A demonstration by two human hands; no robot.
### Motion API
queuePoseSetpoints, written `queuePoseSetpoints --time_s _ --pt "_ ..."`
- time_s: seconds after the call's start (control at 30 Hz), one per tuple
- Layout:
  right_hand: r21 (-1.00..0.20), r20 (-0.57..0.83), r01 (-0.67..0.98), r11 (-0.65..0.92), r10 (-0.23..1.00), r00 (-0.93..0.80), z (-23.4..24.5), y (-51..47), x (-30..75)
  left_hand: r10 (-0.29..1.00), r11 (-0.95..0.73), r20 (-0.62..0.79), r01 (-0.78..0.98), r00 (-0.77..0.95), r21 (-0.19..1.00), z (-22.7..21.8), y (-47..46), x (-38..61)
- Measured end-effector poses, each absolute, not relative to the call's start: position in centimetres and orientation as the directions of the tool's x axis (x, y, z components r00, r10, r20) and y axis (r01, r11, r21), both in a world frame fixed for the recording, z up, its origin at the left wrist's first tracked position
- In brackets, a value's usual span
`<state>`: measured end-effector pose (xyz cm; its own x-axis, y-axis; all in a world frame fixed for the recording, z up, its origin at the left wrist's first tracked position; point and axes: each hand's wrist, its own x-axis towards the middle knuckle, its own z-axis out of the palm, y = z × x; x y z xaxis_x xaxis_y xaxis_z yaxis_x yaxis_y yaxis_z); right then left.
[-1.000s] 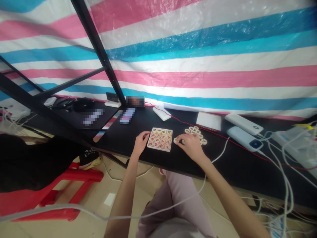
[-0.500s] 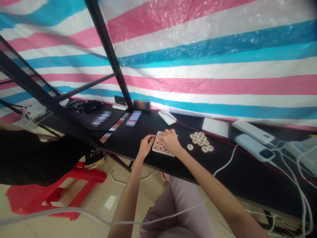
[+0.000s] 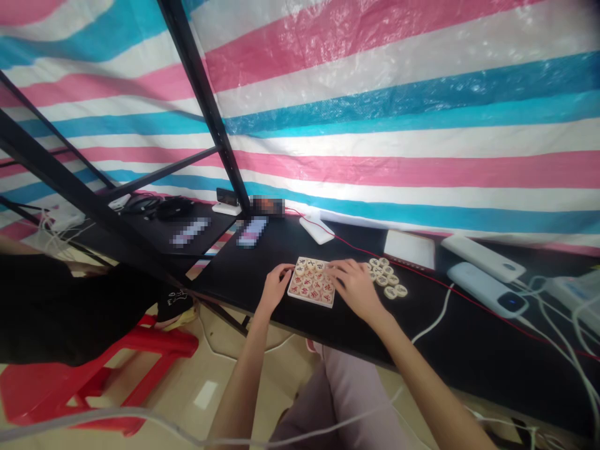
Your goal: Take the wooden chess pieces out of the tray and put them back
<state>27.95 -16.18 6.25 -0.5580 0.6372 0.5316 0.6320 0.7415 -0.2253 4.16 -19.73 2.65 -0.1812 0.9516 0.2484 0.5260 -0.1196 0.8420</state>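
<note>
A small pale square tray (image 3: 313, 282) packed with round chess discs marked in red and black lies on the black table (image 3: 262, 262). My left hand (image 3: 276, 286) rests against the tray's left edge, fingers curled on it. At the tray's right edge sits my right hand (image 3: 354, 284), fingers loosely spread, between the tray and a cluster of loose discs (image 3: 387, 276). Whether it holds a disc is hidden.
Two white power banks (image 3: 487, 275) and a white box (image 3: 410, 249) lie right of the discs, with white cables and a red wire trailing across. A phone (image 3: 252, 230) and a white device (image 3: 317, 228) lie behind. A black frame post, and a red stool (image 3: 117, 369) at left.
My right hand went from the loose discs to over the tray, then drew back to the tray's right edge. The left hand stayed at the tray's left side. The view shifted slightly.
</note>
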Motion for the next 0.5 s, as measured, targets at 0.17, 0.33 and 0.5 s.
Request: queuePoseSetpoints --time_s 0.17,0.33,0.5 --pt "-0.137 0.527 0.777 0.615 0.709 -0.469 2.7 -19.5 34.9 0.958 -0.103 0.223 0.509 -0.181 0.855 2.6 -19.7 4.1" --pt "-0.164 0.539 0.764 0.624 0.706 -0.46 1.6 -21.6 36.0 0.959 -0.101 0.221 0.512 -0.177 0.853 3.0 -19.7 4.3" --pt "-0.286 0.461 0.729 0.621 0.757 -0.464 3.6 -21.1 34.0 0.958 -0.108 0.229 0.519 -0.174 0.848 3.2 -19.7 4.4"
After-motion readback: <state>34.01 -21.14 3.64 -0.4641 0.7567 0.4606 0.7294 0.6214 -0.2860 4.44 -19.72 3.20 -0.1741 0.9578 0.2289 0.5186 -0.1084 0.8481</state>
